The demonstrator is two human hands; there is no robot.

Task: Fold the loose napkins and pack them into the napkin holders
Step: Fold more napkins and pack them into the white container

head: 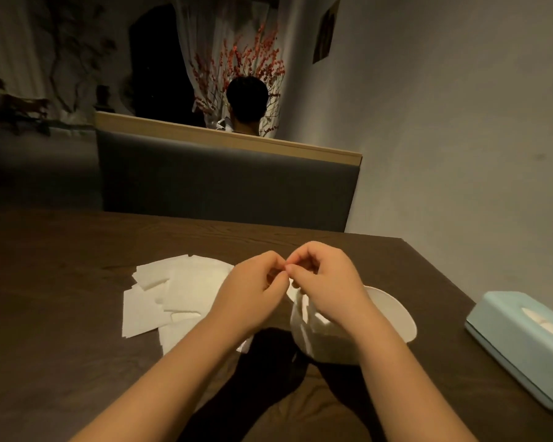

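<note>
While both hands [286,275] pinch one napkin [296,309] together, no writing shows anywhere.

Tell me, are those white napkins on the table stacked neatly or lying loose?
Loose. The napkins lie flat, overlapping at odd angles on the table, left of the left hand.

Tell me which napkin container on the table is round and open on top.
The white round holder under the right hand; the pale blue box farther right is rectangular and lidded, with a slot.
</note>
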